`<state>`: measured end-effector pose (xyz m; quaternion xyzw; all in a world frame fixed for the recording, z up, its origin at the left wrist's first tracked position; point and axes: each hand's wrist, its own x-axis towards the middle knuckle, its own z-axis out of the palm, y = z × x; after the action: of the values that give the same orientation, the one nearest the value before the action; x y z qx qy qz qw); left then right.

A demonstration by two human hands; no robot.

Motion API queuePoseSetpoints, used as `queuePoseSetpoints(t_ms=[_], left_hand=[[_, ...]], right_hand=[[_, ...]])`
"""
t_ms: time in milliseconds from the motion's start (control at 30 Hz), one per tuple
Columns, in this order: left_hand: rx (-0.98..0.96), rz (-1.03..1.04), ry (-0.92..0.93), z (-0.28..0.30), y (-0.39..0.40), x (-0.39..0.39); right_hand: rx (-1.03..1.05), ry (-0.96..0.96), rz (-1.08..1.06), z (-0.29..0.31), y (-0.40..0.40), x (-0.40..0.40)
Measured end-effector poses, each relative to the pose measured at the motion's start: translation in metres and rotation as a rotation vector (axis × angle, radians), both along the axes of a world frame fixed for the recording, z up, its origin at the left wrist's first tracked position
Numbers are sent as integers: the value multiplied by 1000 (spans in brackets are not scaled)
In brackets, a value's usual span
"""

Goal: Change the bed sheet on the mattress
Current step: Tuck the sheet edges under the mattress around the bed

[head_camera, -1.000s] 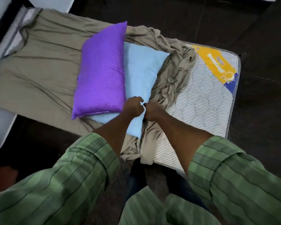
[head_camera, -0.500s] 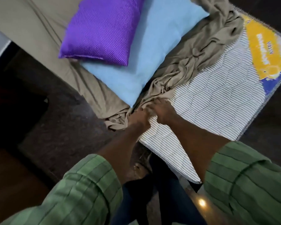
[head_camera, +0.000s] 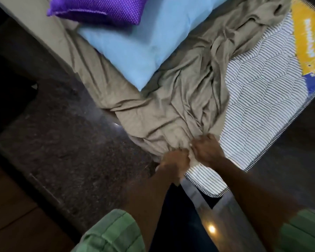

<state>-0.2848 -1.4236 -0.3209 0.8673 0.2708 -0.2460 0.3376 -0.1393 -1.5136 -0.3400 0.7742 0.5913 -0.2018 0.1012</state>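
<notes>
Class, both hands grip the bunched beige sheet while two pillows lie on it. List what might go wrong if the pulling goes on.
1. The light blue pillow and the purple dotted pillow lie on the beige bed sheet; they may get dragged onto the dark floor.
2. The left hand and right hand grip one small bunch, so the fabric might strain.

The purple pillow (head_camera: pixel 98 6) and yellow mattress label (head_camera: pixel 309 39) are cut off by the top edge.

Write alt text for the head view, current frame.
Left hand and right hand grip a bunched tan sheet at the near edge of a striped mattress. A blue pillow lies on the sheet, with a purple pillow on top.
</notes>
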Motion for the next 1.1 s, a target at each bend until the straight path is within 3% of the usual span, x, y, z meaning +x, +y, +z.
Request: queuePoseSetpoints(t_ms=[67,100,233,333,433,533,733,833,933,1000,1100], left_hand=[[-162,-36,71,3,-30,-1],[-139,-49,60,4,-41,-1],[207,56,-122,8,-64,1],[283,157,-118,6,-62,4],[321,1,-57,-5,-67,6],[280,-3,-47,-11,-87,2],[317,6,-40,-5,-97,15],[423,82,-80,4,-101,37],[462,235,-187,4,-113,69],[397,314,-278,5,-116,93],[362,369,-370,6,-123,149]], right_hand=[[-126,-31,0,6,-36,-1],[-149,-42,-2,9,-48,0],[68,-26,-39,22,-62,12],[158,-74,42,25,-56,26],[-39,-154,129,21,-57,39],[-200,-260,100,18,-77,39],[-300,-100,-67,32,-95,43],[-133,82,-104,39,-85,68],[189,-57,33,38,-86,112],[228,-174,129,37,-84,143],[94,-209,295,30,-81,201]])
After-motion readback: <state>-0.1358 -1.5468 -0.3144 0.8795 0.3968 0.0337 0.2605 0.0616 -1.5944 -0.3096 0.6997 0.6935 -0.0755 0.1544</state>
